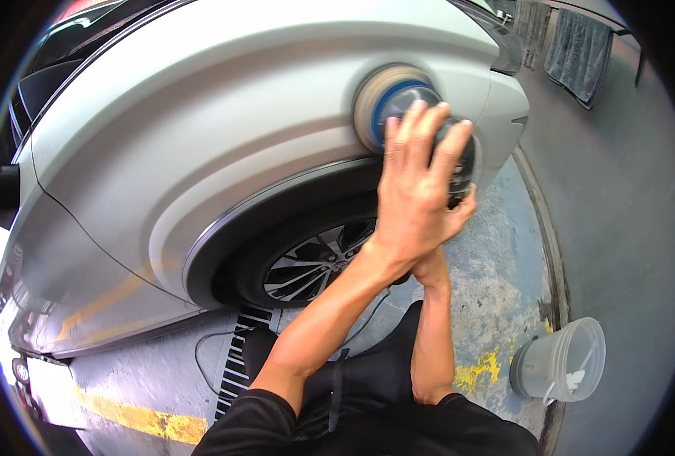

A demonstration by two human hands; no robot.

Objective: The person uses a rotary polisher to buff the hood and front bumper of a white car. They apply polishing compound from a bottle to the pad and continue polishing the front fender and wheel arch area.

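A polisher (465, 163) with a dark body and a round cream pad (367, 114) on a blue backing plate lies against the light-coloured car fender (292, 99), above the wheel arch. Over the polisher's head my left hand (417, 171) is closed, its fingers curled across the top. My right hand (430, 267) is lower, beneath the left one, around the polisher's rear part; its fingers are mostly hidden. A black power cord (369, 318) trails down from the tool past my legs.
The car's wheel (326, 262) sits below the pad. On the floor at right stands a translucent bucket (539, 365) with something white inside. Grey towels (579, 55) hang by the right wall. A slatted drain grate (235, 365) crosses the floor near my knee.
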